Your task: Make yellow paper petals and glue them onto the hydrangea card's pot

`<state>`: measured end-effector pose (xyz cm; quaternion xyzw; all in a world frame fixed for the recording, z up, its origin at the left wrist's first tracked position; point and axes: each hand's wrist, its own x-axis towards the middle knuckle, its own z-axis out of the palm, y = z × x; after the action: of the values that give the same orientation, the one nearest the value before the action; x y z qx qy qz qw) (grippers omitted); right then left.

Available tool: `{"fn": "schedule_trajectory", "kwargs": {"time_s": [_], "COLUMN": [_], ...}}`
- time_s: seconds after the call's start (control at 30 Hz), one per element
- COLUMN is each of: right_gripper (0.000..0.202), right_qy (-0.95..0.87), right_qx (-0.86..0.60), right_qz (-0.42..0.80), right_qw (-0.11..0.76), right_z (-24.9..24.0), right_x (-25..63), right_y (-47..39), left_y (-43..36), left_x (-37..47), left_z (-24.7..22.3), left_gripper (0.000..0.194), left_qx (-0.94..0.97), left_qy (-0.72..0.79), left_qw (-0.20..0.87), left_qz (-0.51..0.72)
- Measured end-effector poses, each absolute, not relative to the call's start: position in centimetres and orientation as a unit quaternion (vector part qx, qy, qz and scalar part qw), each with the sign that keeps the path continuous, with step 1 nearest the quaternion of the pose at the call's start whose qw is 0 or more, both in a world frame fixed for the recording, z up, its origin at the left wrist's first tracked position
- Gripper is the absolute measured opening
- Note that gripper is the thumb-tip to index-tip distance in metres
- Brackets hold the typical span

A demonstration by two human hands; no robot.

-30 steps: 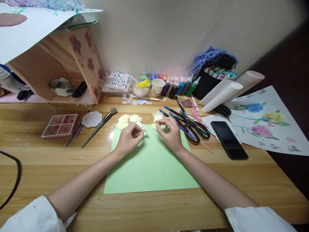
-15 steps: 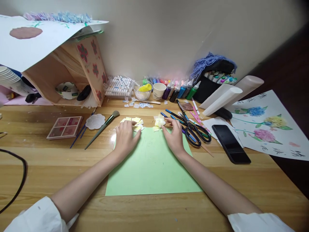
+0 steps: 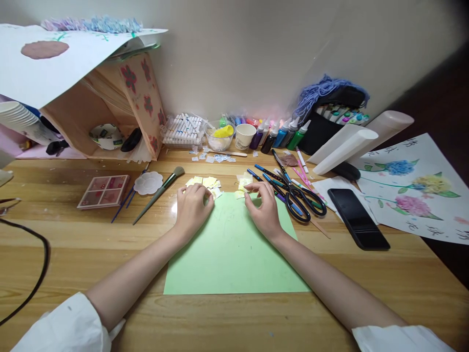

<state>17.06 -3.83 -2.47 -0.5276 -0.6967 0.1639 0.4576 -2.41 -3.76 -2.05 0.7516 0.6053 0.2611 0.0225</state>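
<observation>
Head view: we have both hands over the far part of a green sheet (image 3: 234, 264) on the wood table (image 3: 91, 274). Our L hand (image 3: 194, 208) is palm-down w/ fingers bent by the L yellow pieces (image 3: 210, 182), thumb close to the index; its tips are partly hidden, so we can't tell if it's pinching a piece. Our R hand (image 3: 264, 208) is loosely curved & open, w/ a small gap btwn thumb & index tips, right by the R yellow pieces (image 3: 243, 183). So the yellow bits sit in 2 clusters at the sheet's far edge, 1 near each hand. L of the sheet we see a thick brush (image 3: 159, 195), a scalloped white dish (image 3: 148, 183), 2 thin blue brushes (image 3: 128, 199) & a 4-pane case (image 3: 103, 191). R of it lie black-handled scissors (image 3: 298, 200) amid loose pens (image 3: 264, 171), then a dark phone (image 3: 358, 218) & a flower painting (image 3: 414, 186). Along the back: a box of markers (image 3: 184, 129), a clear bowl (image 3: 220, 143) w/ a yellow item inside, a paper cup (image 3: 245, 136) & a row of color bottles (image 3: 281, 138). Pale bits (image 3: 222, 158) are scattered in front of the bowl, near a flat stick (image 3: 234, 153).
</observation>
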Motion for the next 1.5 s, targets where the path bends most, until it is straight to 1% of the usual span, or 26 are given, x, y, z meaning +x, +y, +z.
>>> {"fn": "schedule_trajectory", "kwargs": {"time_s": [0.2,0.33,0.4,0.53,0.67,0.83,0.93,1.0,1.1,1.2,1.37,1.43,1.5], "right_gripper": [0.014,0.014,0.014,0.014,0.017,0.007,0.006,0.007,0.008,0.008,0.008,0.008,0.008], "right_qy": [-0.702,-0.714,-0.723,-0.747,-0.791,-0.796,-0.798,-0.801,-0.801,-0.801,-0.801,-0.802,-0.802], "right_qx": [-0.521,-0.506,-0.492,-0.453,-0.406,-0.400,-0.404,-0.405,-0.406,-0.408,-0.412,-0.413,-0.413], "right_qz": [0.162,0.159,0.159,0.178,0.205,0.204,0.209,0.210,0.210,0.212,0.213,0.213,0.212], "right_qw": [0.458,0.458,0.459,0.453,0.410,0.406,0.395,0.388,0.386,0.383,0.378,0.377,0.376], "right_z": [-2.4,-2.4,-2.4,-2.1,-2.0,-2.3,-2.3,-2.3,-2.3,-2.3,-2.2,-2.2,-2.2], "right_x": [17.0,17.0,16.9,16.6,16.2,16.2,16.2,16.2,16.2,16.2,16.2,16.2,16.2], "right_y": [-3.9,-4.0,-4.0,-4.3,-4.7,-4.8,-4.7,-4.7,-4.7,-4.7,-4.7,-4.7,-4.7], "left_y": [-3.5,-3.5,-3.5,-3.4,-3.6,-3.8,-3.7,-3.5,-3.2,-3.0,-3.0,-3.0,-2.9], "left_x": [-2.6,-2.5,-2.5,-2.4,-2.0,-1.5,-1.8,-2.3,-3.3,-4.0,-3.6,-3.5,-3.6], "left_z": [-2.2,-1.9,-1.7,-1.5,-1.4,-1.8,-1.6,-1.0,0.4,1.5,1.4,1.2,1.1], "left_gripper": [0.006,0.004,0.004,0.005,0.003,0.004,0.004,0.004,0.009,0.012,0.014,0.015,0.015], "left_qx": [0.738,0.718,0.712,0.718,0.735,0.738,0.745,0.778,0.848,0.877,0.890,0.892,0.888], "left_qy": [0.610,0.608,0.591,0.518,0.459,0.451,0.474,0.480,0.460,0.451,0.446,0.444,0.448], "left_qw": [0.034,0.065,0.094,0.189,0.252,0.279,0.271,0.249,0.175,0.116,0.054,0.046,0.061], "left_qz": [0.286,0.332,0.369,0.425,0.431,0.418,0.383,0.320,0.199,0.118,0.073,0.073,0.084]}}
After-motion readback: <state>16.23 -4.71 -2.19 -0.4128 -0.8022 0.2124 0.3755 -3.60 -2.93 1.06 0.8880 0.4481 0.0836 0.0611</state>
